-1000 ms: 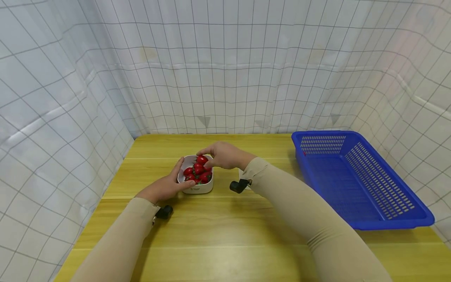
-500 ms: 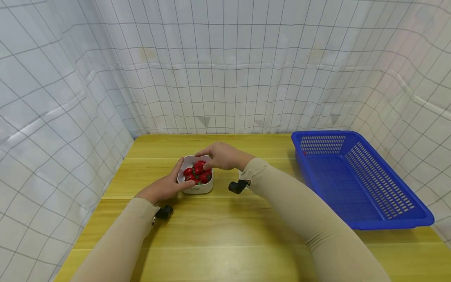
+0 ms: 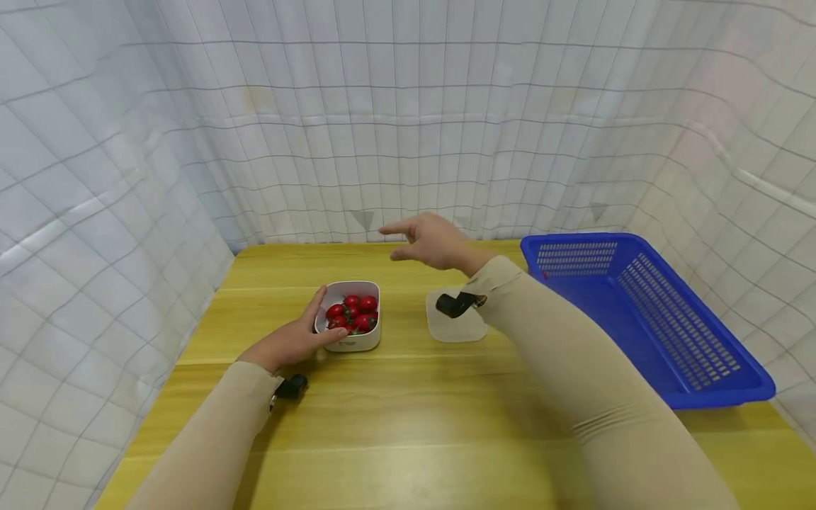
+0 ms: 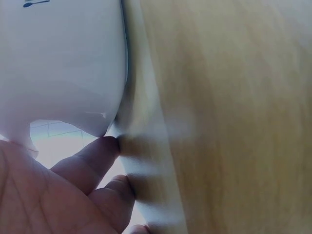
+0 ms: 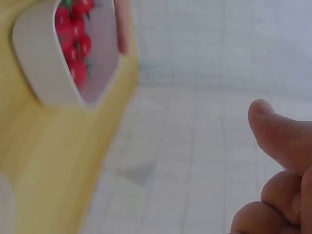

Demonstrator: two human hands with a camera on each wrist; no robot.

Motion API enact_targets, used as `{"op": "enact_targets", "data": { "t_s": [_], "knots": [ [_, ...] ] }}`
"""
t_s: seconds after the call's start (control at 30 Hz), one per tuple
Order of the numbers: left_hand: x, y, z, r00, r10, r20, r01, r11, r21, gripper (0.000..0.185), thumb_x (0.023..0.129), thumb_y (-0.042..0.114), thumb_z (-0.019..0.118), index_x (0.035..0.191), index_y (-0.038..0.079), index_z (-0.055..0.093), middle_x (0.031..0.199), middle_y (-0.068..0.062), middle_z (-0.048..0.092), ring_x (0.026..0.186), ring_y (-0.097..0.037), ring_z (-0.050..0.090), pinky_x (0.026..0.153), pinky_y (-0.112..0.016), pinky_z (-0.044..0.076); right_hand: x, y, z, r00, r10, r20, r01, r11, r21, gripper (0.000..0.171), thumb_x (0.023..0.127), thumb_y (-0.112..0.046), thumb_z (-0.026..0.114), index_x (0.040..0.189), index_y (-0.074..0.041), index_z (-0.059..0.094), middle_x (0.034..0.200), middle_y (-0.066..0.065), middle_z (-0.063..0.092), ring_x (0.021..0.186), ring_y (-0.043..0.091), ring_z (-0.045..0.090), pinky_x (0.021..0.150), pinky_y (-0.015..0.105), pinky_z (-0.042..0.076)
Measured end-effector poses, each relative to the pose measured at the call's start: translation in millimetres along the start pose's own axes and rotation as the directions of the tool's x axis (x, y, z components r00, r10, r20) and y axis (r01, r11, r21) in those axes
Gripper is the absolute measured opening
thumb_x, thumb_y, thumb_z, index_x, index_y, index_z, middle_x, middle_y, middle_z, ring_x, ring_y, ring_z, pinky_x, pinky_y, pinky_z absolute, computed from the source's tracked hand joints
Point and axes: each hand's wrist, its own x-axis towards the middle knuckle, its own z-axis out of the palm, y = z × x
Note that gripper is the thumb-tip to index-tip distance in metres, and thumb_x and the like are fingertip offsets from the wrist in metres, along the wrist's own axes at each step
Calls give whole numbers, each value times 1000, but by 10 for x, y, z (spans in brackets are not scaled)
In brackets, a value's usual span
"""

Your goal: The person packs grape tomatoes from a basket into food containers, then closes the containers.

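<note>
Several red cherry tomatoes (image 3: 365, 323) with bits of green stem lie in a small white square box (image 3: 358, 343) at the left middle of the table. My left hand (image 3: 296, 340) grips this box at its left side, thumb on the near rim and fingers along the outer wall. In the left wrist view the white box wall (image 4: 63, 63) fills the upper left, above my palm. My right hand (image 3: 433, 241) is raised to the back right of the box, apart from it, index finger stretched forward and holding nothing. Under the right wrist lies a flat whitish square lid (image 3: 457, 329).
A large blue plastic basket (image 3: 663, 400) stands on the right, with a small red thing (image 3: 545, 275) showing by its left wall. White curtains with a grid pattern (image 3: 408, 142) enclose the wooden table (image 3: 382, 425) at the back and sides.
My right hand has let go of a tomato in the box and risen to the back right, uncovering the lid. The left hand stays on the box. The head view has shifted slightly.
</note>
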Motion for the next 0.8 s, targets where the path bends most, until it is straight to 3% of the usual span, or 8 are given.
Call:
{"op": "enact_targets", "data": {
  "t_s": [0.2,0.33,0.43,0.5,0.57,0.67,0.7,0.8],
  "knots": [
    [-2,7,2,1000,5,-2,-5,1000,22,116,95,75,58,167,30,-21,171,-32,20,144,-54,46,116,-67,39,-468,675,-582,980,149,-133,-153,988,-20,52,104,-32,67,155,-28,56,65,-2,36,51,14,32,57,33,38],
    [-15,14,-5,1000,8,5,-8,1000,19,115,96,73,58,167,29,-22,170,-33,20,143,-55,47,115,-66,40,-799,1266,-765,958,237,-163,-250,966,-68,50,105,-28,66,154,-22,57,61,-3,33,48,12,29,55,33,36],
    [-28,21,-15,1000,8,3,-8,1000,18,115,97,71,58,167,28,-22,170,-34,19,144,-55,45,115,-66,40,-992,1662,-770,957,259,-133,-276,953,-128,47,103,-24,69,149,-17,62,66,5,57,51,12,37,59,34,42],
    [-34,22,-18,1000,10,3,-10,1000,24,115,97,70,58,167,27,-22,170,-35,18,144,-56,44,114,-67,41,-1099,1872,-737,962,260,-84,-271,948,-166,46,102,-23,71,146,-14,65,94,13,76,63,16,56,70,39,51],
    [-35,28,-12,1000,11,2,-11,1000,26,115,98,70,58,167,26,-23,170,-35,17,145,-57,43,114,-67,40,-1192,2035,-693,965,260,-35,-262,948,-182,44,100,-21,72,143,-13,67,128,17,74,91,27,71,89,47,56],
    [-28,41,-1,1000,9,7,-9,1000,28,115,98,70,57,166,25,-24,170,-36,16,145,-57,43,114,-68,40,-1296,2209,-620,964,262,37,-251,951,-180,42,98,-19,74,140,-11,70,145,21,64,128,44,64,107,60,50],
    [-25,48,3,1000,8,8,-9,1000,30,115,99,69,57,166,25,-24,170,-36,15,144,-58,43,114,-69,40,-1320,2254,-596,965,256,53,-243,953,-182,42,97,-18,75,138,-11,71,145,22,64,133,46,60,109,63,48],
    [-3,61,18,1000,4,11,-4,1000,23,114,99,69,57,166,26,-24,170,-36,15,145,-59,42,114,-70,38,-1367,2374,-529,966,245,84,-224,954,-201,42,94,-17,77,136,-9,72,140,22,67,127,45,62,107,62,48]
  ]
}}
